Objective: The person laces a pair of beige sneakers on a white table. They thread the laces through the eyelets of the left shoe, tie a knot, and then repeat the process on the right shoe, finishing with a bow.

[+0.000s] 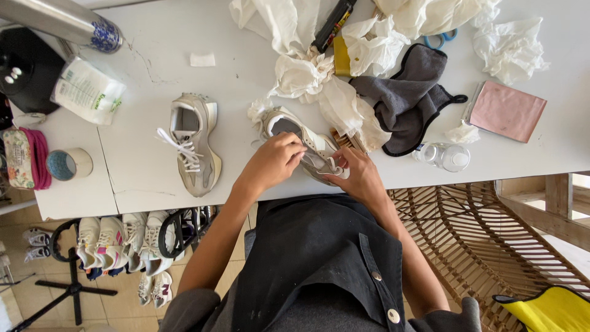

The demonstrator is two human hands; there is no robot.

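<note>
At the table's (246,80) near edge, my left hand (275,161) and right hand (358,175) both pinched the laces of the beige sneaker (294,132), its mate (193,142) lying leftward.

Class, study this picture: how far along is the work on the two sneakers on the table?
Done: cannot say for sure; the left sneaker lies apart, untouched, laces loose. In hand: both hands work the laces of the right sneaker, left hand on top, right hand at its toe end. Left: judging by the loose laces, the other sneaker probably needs doing; the cloth and crumpled paper lie about.
</note>
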